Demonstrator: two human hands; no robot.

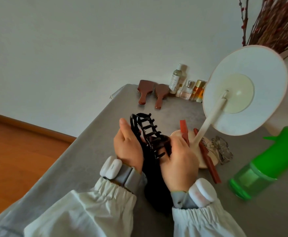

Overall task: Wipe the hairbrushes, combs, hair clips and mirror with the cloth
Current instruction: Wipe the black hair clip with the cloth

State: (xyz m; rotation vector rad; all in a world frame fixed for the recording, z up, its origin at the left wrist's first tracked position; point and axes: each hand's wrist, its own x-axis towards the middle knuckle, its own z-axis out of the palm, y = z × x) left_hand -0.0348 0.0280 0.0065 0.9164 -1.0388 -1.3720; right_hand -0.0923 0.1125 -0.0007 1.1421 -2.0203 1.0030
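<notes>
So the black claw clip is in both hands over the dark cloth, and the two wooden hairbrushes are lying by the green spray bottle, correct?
Not quite. The head view shows the two wooden hairbrushes lying at the table's far end beside the toiletry bottles, far from the green spray bottle. The rest holds.

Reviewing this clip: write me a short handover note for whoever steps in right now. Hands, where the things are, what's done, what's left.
Left hand holds the large black plastic claw clip in a curled grip. Right hand presses the dark cloth against the clip.
Two brown wooden paddle hairbrushes lie at the far edge of the grey table. Reddish-brown combs rest on the base of the round white stand mirror; a clear claw clip lies beside it.
Done: cannot tell. In progress: black clip. Which other things still need wiping does not show.
</notes>
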